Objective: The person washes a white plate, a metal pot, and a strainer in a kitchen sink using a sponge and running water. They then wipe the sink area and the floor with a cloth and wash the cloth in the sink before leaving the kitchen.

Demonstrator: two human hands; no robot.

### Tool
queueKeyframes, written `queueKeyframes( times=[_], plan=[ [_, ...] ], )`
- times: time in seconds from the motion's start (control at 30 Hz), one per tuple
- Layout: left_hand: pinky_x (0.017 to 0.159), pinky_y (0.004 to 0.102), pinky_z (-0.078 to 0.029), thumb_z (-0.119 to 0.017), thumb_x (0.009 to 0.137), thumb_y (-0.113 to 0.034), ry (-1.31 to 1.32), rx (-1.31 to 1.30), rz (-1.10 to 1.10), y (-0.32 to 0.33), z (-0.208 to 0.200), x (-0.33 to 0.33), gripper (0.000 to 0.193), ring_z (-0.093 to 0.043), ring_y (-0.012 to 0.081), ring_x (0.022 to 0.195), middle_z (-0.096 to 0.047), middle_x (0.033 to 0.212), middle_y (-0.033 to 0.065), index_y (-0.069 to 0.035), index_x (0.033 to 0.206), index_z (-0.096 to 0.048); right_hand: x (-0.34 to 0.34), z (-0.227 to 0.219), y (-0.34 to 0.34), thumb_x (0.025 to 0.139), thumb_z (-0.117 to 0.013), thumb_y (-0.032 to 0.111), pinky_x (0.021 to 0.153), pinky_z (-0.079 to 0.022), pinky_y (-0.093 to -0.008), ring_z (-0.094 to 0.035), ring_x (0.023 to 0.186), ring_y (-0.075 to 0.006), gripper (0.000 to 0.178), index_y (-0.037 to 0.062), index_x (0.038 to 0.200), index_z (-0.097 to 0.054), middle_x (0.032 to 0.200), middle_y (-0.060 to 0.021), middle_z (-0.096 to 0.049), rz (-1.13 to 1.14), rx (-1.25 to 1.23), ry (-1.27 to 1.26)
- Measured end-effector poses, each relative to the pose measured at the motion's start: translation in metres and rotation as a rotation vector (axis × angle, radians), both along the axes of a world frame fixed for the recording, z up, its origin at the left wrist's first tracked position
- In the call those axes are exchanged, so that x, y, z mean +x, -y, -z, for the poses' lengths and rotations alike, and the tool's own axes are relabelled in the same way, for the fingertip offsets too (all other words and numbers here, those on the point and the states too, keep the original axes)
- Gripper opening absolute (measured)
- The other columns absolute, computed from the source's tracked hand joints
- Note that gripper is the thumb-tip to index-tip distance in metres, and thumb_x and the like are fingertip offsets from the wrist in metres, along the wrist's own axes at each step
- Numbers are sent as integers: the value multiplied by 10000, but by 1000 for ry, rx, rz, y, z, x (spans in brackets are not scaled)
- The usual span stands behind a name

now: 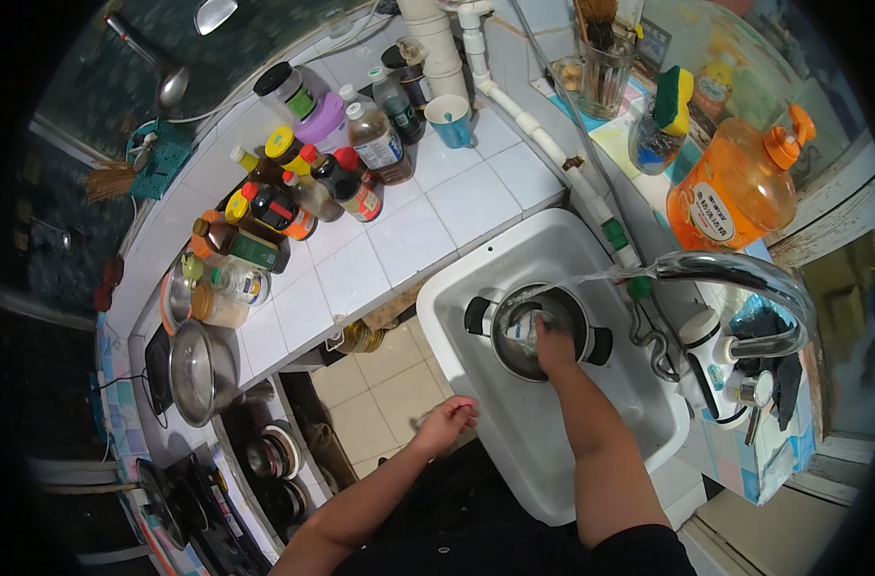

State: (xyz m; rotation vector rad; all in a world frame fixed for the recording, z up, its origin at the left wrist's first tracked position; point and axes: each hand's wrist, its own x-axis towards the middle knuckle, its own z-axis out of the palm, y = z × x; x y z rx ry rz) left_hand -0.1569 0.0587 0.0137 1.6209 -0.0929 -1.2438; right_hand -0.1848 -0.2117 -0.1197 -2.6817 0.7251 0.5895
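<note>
In the white sink (546, 451) stands a steel pot (570, 300) with two black side handles. My right hand (554, 348) reaches down into it, fingers closed around a small white-and-blue thing (524, 328) whose kind is unclear. Water (591, 276) streams from the curved chrome faucet (744, 269) toward the pot. Just outside the sink's left rim, my left hand (449, 422) hangs with its fingers curled in, and nothing shows in it.
Sauce bottles (346, 182) and jars crowd the tiled counter (399, 235) at the far left, near a blue cup (451, 121). An orange soap bottle (730, 187) and a yellow-green sponge (673, 100) stand behind the faucet. A steel bowl (205, 370) is at left.
</note>
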Motion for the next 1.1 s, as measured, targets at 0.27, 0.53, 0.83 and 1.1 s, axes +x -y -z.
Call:
queueKeyframes(
  times=[0.27,0.53,0.83,1.1],
  plan=[
    [776,292,-453,-453,927,-297,-11,14,193,65,18,-16,398,-537,151,970,-540,1055,52,-93,1259,-375,-2,-34,-19,900,-447,186,699,-540,-332,-473,568,-152,198,54,1047,-448,667,-40,-485,1271,1404,414],
    [590,271,-471,-489,901,-354,-371,-15,294,88,-48,28,263,-525,123,621,-522,763,27,-106,960,-421,10,-102,-55,926,-404,226,784,-502,-382,-486,674,-191,190,40,958,-401,761,-70,-485,1469,1894,912],
    [476,270,-430,-550,845,-207,89,-32,670,47,-106,141,540,-486,116,531,-522,734,60,-79,1316,-319,32,-124,-67,937,-392,241,947,-332,-282,-513,1021,-228,430,13,1301,-373,1087,-115,-548,1497,849,1196],
    [434,239,-377,-522,844,-179,113,-34,955,47,-154,179,355,-435,82,512,-436,635,3,-69,1170,-435,28,-230,-65,954,-356,268,968,-310,-274,-441,1164,-230,460,49,1355,-308,1279,-194,-451,996,241,1173]
  ],
)
